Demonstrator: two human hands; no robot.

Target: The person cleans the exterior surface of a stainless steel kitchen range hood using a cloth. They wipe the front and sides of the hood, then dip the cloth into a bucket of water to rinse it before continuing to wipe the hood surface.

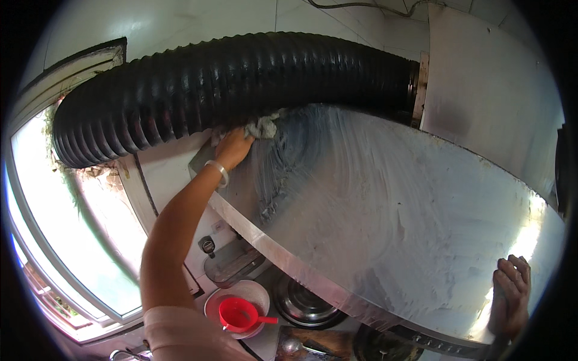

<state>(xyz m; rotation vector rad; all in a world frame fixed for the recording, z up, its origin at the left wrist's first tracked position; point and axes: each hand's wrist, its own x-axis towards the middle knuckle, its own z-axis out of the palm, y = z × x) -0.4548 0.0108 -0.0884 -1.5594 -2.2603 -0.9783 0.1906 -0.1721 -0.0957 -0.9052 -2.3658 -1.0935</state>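
Observation:
My left hand [235, 149], with a pale bangle at the wrist, presses a crumpled greyish cloth [264, 126] against the top of a metal range hood [384, 203]. Whitish, wet-looking streaks curve across the metal around it. Directly above the cloth runs a thick black corrugated exhaust duct [253, 76], which hides part of the cloth and of the hood's back edge. At the far right, my right hand [510, 293] rests near the hood's front corner with its fingers bent. Whether those fingers grip the edge is not clear.
The duct reaches from a window [81, 216] to a wall panel [487, 76]. Below the hood's front edge [307, 280] are a bowl [212, 311] holding a red plastic scoop [239, 313], a round metal lid [307, 302], a ladle [291, 345] on a board [334, 338], and a burner [384, 349].

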